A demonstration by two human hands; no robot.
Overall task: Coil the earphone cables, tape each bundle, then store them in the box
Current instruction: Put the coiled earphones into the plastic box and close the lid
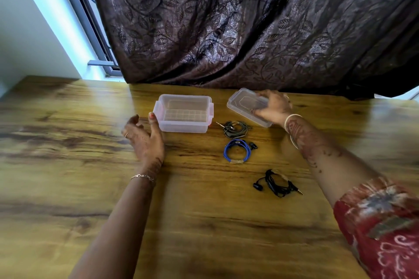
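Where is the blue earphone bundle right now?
In the head view, the blue earphone bundle lies on the table right of centre, between the grey bundle and the black bundle.

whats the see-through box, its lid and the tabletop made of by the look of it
The clear rectangular box looks like thin moulded plastic, translucent and slightly frosted: you can see through its walls. The clear rectangular lid seems the same plastic, glossier. The brown table shows wood grain, smooth with a sheen; solid wood or laminate cannot be told.
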